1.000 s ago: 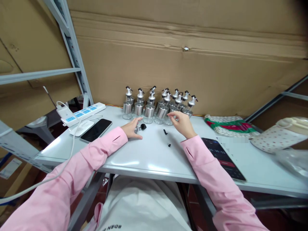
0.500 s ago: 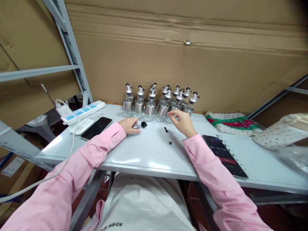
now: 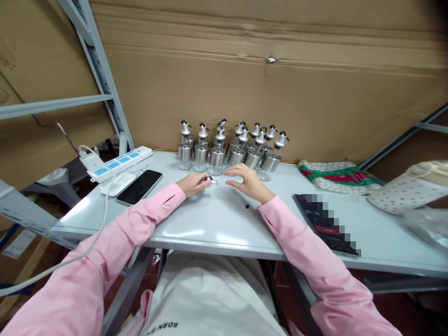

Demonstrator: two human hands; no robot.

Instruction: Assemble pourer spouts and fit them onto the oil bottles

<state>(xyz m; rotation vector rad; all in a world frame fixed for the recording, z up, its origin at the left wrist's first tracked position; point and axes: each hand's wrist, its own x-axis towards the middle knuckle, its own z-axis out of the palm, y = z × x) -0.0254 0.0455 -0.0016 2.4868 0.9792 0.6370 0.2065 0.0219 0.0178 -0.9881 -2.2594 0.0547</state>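
My left hand is closed on a small silver-white pourer spout with a black part on it. Its tip sticks out past my fingertips toward the right; the rest is hidden in the fingers. My right hand hovers just to the right, thumb and fingers apart, with nothing visible between them. A tiny black plug-like piece lies on the table below the right hand. Behind both hands stand several glass oil bottles with steel sleeves and silver pourer tops bearing black levers.
A power strip, a white charger and a dark phone lie at the left, with a white cable. At the right are another phone, a patterned cloth and a dotted white container. A cardboard wall stands behind.
My right hand has moved left, away from the bottles toward my left hand, and its fingers have spread. The black lever and black round piece no longer show on the table.
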